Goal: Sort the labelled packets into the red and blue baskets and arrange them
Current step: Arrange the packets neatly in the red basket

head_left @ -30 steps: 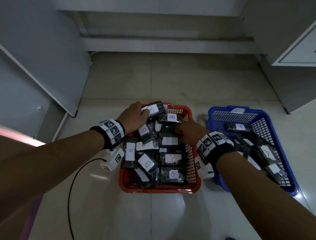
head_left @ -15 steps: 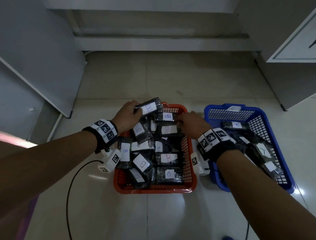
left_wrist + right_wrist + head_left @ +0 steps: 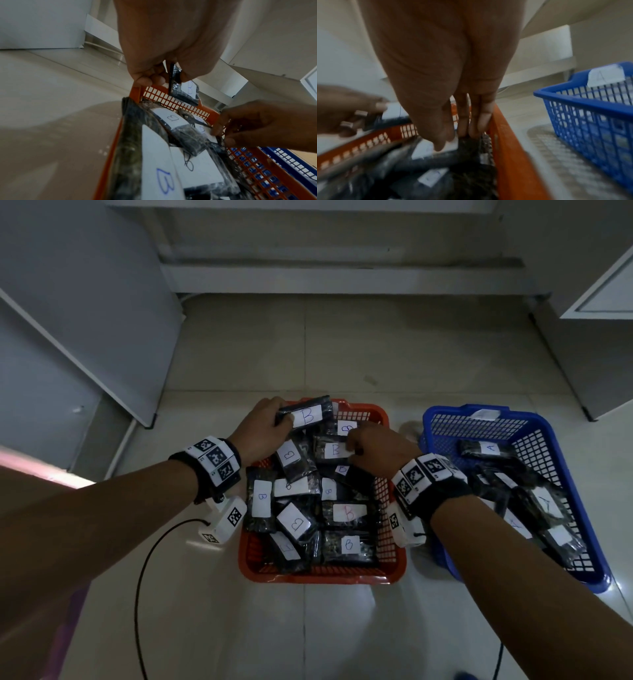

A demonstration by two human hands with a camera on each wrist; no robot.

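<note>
Sorting looks done, arranging unfinished: one B packet is gripped by the left hand over the red basket far edge, another packet seemingly pinched by the right hand, with A packets lying in the blue basket.

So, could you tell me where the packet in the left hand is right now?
In the head view, the B packet sits gripped by the left hand over the far-left corner of the red basket.

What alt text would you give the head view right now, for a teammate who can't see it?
Seen from above, the left hand grips a B-labelled packet over the far edge of a red basket piled with B packets. The right hand reaches into the pile, fingers on another B packet. A blue basket of A-labelled packets stands beside it on the pale tiled floor.
</note>
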